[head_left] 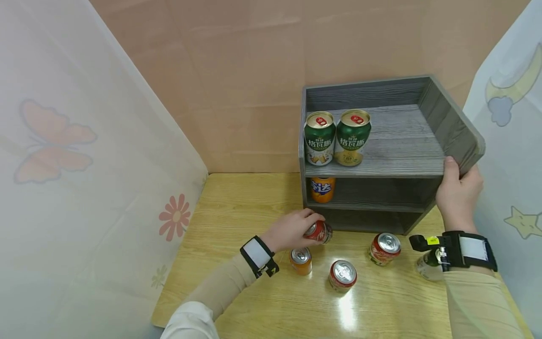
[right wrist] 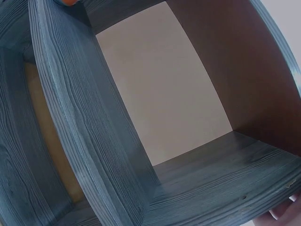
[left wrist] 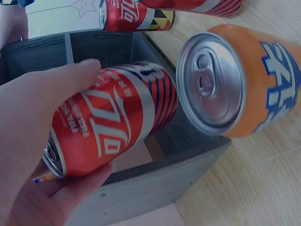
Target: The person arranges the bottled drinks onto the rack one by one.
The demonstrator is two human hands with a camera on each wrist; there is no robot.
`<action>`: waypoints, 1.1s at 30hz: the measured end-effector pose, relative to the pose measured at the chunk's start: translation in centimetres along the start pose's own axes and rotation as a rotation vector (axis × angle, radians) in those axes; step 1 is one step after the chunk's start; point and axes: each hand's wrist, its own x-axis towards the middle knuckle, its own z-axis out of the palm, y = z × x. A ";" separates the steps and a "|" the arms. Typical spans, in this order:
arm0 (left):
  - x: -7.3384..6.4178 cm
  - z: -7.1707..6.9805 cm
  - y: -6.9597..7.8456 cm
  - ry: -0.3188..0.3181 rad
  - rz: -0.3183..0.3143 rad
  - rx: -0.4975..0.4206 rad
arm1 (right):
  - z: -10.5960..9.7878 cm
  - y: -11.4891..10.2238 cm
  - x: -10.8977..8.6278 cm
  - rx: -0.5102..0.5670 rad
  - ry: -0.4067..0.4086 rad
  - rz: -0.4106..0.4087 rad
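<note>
The left hand point(head_left: 293, 231) is curled round a red can point(left wrist: 113, 117), thumb on one side, fingers on the other, spread only as wide as the can. The can is tilted, its silver pull-tab end toward the palm, at the front of the lowest compartment of a grey shelf unit point(head_left: 406, 136). The right hand point(head_left: 460, 195) grips the unit's side, just under a rounded front corner; its panels show ridged wood grain. Just below the left hand, a smooth cylindrical orange can point(head_left: 301, 264) stands on the yellowish, wood-grained tabletop point(head_left: 237, 202). Above that hand, two green cans point(head_left: 320, 139) with gold lids stand on the top shelf
</note>
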 end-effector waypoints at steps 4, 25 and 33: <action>0.4 0.3 0.3 -0.001 0.017 0.019 | 0.0 -0.1 0.0 -0.008 -0.009 0.006; 2.5 2.1 1.8 0.005 0.162 0.265 | 0.1 0.1 0.0 -0.012 0.001 -0.018; 3.9 3.5 2.4 0.080 0.192 0.481 | 0.2 0.2 0.1 0.019 0.015 -0.028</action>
